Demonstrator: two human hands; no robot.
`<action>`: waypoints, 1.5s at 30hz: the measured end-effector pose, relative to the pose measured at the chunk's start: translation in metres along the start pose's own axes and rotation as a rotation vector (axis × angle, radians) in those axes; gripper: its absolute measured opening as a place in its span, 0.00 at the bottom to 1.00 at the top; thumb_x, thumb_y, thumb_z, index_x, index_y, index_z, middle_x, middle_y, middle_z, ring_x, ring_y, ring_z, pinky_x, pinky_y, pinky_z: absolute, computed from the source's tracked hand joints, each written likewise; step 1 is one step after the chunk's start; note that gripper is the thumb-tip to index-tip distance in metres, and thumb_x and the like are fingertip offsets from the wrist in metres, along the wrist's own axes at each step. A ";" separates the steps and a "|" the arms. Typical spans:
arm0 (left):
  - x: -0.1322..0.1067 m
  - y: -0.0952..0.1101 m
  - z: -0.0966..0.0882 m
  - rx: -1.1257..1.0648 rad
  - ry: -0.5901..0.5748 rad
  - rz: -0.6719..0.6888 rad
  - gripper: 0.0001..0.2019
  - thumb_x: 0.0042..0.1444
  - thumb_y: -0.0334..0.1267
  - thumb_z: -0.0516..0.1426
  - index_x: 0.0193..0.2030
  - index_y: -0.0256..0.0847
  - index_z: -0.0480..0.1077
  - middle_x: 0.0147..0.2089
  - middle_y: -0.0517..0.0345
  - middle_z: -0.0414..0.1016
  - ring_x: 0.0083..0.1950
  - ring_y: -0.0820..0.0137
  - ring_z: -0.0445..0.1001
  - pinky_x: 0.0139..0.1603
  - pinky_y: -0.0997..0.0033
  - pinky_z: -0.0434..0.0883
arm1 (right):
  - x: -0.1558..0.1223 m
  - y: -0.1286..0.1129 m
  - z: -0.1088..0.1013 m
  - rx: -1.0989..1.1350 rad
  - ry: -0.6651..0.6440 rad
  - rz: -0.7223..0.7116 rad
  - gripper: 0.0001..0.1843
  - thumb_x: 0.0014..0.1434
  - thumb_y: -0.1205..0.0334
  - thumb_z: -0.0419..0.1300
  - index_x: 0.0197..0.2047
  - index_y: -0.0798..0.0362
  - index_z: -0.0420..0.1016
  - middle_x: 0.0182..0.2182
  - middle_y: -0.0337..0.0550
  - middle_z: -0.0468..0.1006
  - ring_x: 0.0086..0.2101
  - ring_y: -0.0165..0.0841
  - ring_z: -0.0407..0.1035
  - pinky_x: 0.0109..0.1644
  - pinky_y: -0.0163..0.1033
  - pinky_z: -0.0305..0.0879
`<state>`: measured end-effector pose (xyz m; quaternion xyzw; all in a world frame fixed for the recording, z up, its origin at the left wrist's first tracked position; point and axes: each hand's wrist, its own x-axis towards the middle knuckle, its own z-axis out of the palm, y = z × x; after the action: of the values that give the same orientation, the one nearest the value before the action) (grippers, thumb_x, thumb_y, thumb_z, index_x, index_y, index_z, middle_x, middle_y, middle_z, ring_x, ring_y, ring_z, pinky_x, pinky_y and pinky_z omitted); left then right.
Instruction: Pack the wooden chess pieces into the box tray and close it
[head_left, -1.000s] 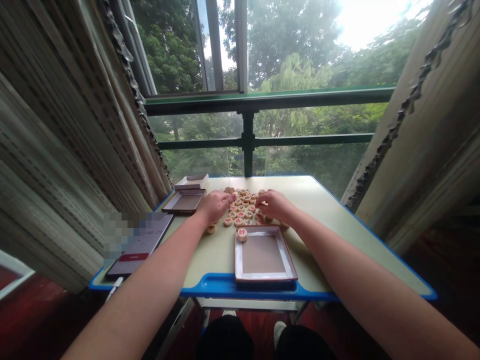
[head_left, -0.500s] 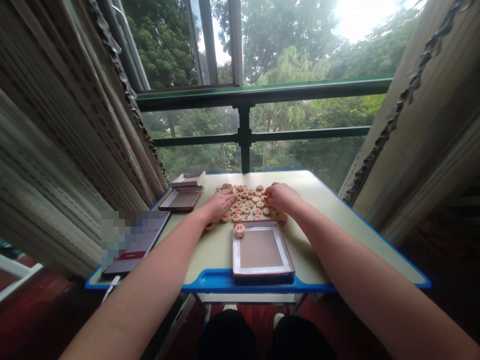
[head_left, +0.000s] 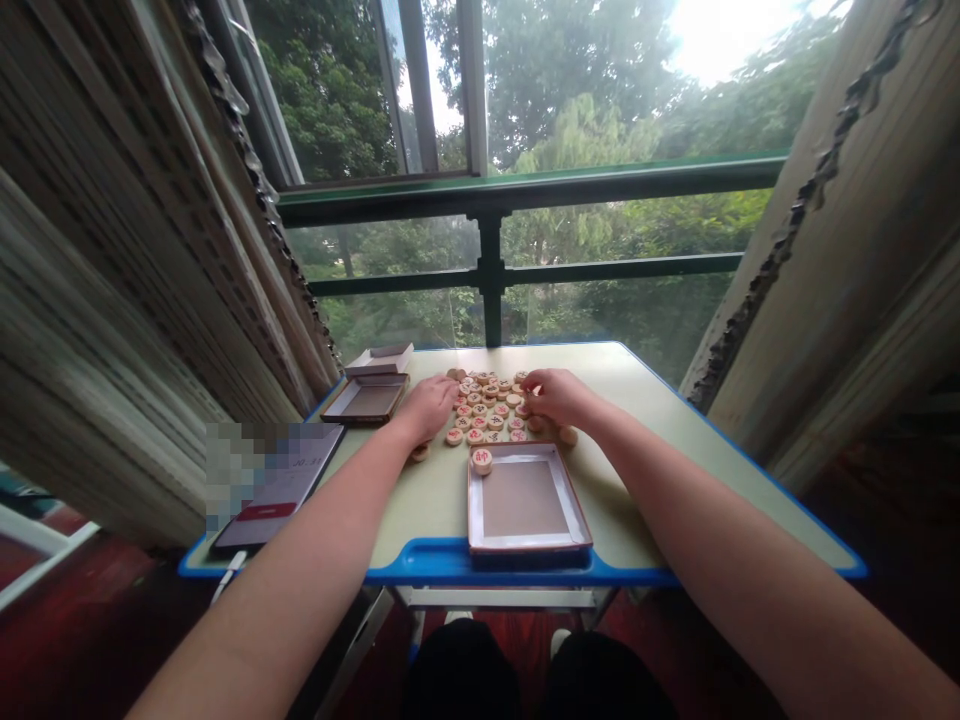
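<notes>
Round wooden Chinese chess pieces (head_left: pixel 495 422) with red and dark characters lie spread in a cluster on the desk. My left hand (head_left: pixel 431 405) rests at the cluster's left edge, fingers stretched out beside the pieces. On the right edge, my right hand (head_left: pixel 559 397) has its fingers curled down with the thumb, around a piece that is mostly hidden. A shallow box tray (head_left: pixel 531 500) lies nearer to me, with one piece marked in red (head_left: pixel 481 460) in its far left corner. A loose piece (head_left: pixel 568 436) lies below my right hand.
At the back left stand a brown box lid (head_left: pixel 366 398) and a pale open box (head_left: pixel 381 359). A dark laptop (head_left: pixel 289 485) lies at the left edge with a white cable (head_left: pixel 229 575). The desk (head_left: pixel 675 480) has a blue rim; curtains hang at both sides.
My left hand has drawn back to the left, off the pieces it covered, so more of them show. My right hand has shifted slightly left.
</notes>
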<state>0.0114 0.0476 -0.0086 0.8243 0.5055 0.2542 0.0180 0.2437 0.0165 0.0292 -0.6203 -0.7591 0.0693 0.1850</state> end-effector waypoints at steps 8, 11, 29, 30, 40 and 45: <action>-0.001 0.007 -0.001 0.030 -0.109 0.078 0.21 0.60 0.42 0.42 0.46 0.37 0.72 0.52 0.50 0.72 0.56 0.65 0.67 0.59 0.64 0.61 | 0.002 0.003 0.010 0.182 0.025 -0.090 0.10 0.48 0.69 0.60 0.36 0.53 0.75 0.34 0.41 0.78 0.33 0.28 0.71 0.36 0.29 0.64; -0.002 0.010 -0.002 0.014 -0.103 0.103 0.21 0.61 0.43 0.42 0.48 0.36 0.71 0.53 0.50 0.71 0.57 0.65 0.65 0.61 0.63 0.59 | 0.005 0.009 0.015 0.250 0.030 -0.087 0.10 0.48 0.68 0.61 0.37 0.52 0.75 0.35 0.40 0.78 0.31 0.27 0.72 0.36 0.30 0.65; -0.006 0.022 -0.008 -0.015 -0.047 0.251 0.17 0.58 0.41 0.47 0.42 0.38 0.74 0.45 0.52 0.76 0.49 0.64 0.70 0.55 0.63 0.65 | 0.004 0.008 0.004 0.021 -0.065 -0.253 0.08 0.47 0.62 0.63 0.33 0.49 0.80 0.33 0.40 0.78 0.34 0.32 0.69 0.38 0.33 0.62; -0.007 0.023 -0.009 -0.012 -0.043 0.248 0.16 0.58 0.41 0.47 0.42 0.38 0.74 0.44 0.51 0.76 0.49 0.64 0.70 0.55 0.63 0.65 | 0.005 0.008 0.005 0.022 -0.074 -0.266 0.08 0.47 0.63 0.63 0.33 0.49 0.80 0.33 0.40 0.78 0.34 0.32 0.69 0.38 0.33 0.62; -0.007 0.027 -0.012 -0.020 -0.048 0.252 0.16 0.59 0.42 0.47 0.41 0.39 0.74 0.43 0.51 0.76 0.48 0.64 0.70 0.53 0.63 0.65 | 0.002 0.002 0.011 -0.009 -0.004 -0.351 0.12 0.56 0.58 0.55 0.31 0.53 0.78 0.33 0.45 0.76 0.37 0.34 0.66 0.43 0.36 0.59; -0.008 0.028 -0.012 -0.005 -0.064 0.244 0.16 0.59 0.41 0.47 0.41 0.38 0.74 0.43 0.50 0.76 0.48 0.64 0.70 0.53 0.63 0.65 | 0.002 0.002 0.010 -0.050 -0.020 -0.364 0.13 0.56 0.57 0.55 0.30 0.53 0.79 0.34 0.46 0.75 0.38 0.34 0.66 0.44 0.36 0.58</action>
<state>0.0265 0.0245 0.0073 0.8873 0.4001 0.2293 0.0052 0.2417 0.0202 0.0197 -0.4764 -0.8621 0.0221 0.1715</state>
